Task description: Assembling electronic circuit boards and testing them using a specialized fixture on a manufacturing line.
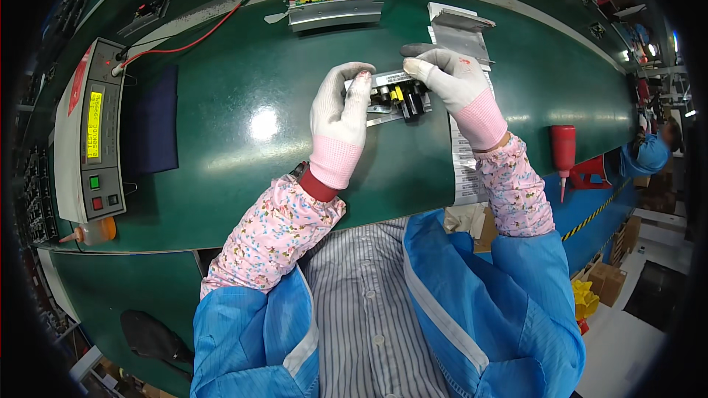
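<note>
Between my gloved hands, above the green bench, is a power supply unit [399, 96], an open circuit board with black and yellow parts in a metal frame with a white label. My left hand [342, 99] grips its left end, thumb and fingers closed on the frame. At the opposite end my right hand [450, 77] pinches the upper right corner by the label. Parts of the frame are hidden behind the fingers. Past my hands, a similar board in a metal bracket [335, 11] sits at the far side, with wires running to it.
A tester with a lit yellow display [92, 129] stands at the left, beside a dark blue cloth [156, 121]. Right of my hands are metal brackets [461, 33] on a label strip [464, 166]. A red bottle [563, 151] stands at the right edge. A red cable [199, 38] crosses the far left.
</note>
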`<state>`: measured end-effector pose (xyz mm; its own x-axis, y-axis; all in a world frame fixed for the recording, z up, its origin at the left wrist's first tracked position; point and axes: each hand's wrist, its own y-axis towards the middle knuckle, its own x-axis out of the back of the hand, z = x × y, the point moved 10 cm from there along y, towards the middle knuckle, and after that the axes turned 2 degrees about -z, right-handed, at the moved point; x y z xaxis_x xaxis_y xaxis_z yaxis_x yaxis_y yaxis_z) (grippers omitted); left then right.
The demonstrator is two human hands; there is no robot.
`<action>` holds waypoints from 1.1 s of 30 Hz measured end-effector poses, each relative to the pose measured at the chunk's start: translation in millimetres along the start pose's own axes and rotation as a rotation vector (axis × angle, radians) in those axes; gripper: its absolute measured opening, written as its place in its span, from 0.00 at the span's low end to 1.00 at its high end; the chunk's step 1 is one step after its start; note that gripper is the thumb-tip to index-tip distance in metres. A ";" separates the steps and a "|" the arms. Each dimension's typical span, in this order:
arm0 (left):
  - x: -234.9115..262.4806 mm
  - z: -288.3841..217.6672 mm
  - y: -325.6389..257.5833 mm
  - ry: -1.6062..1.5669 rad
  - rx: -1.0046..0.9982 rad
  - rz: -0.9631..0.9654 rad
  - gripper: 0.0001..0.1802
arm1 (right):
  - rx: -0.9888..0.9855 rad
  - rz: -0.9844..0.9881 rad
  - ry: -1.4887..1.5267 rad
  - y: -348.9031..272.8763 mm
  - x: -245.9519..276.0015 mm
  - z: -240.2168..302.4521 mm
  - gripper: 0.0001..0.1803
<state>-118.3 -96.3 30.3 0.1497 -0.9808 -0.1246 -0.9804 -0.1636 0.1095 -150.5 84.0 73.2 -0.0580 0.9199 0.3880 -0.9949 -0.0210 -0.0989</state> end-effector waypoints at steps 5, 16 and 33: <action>-2.0 -0.5 -0.3 0.007 -0.017 0.007 0.11 | 0.019 -0.010 -0.006 0.6 0.0 1.1 0.19; -1.7 3.8 1.2 -0.041 0.031 0.002 0.14 | 0.012 0.005 0.003 0.7 -0.5 -0.4 0.18; -3.6 7.6 0.3 -0.069 0.079 0.003 0.15 | 0.727 -0.331 -0.546 -50.6 0.3 47.9 0.16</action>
<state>-120.1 -92.0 23.3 0.1399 -0.9713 -0.1922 -0.9883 -0.1488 0.0326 -104.1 66.6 122.2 0.3866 0.6182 0.6844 -0.7653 -0.1990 0.6121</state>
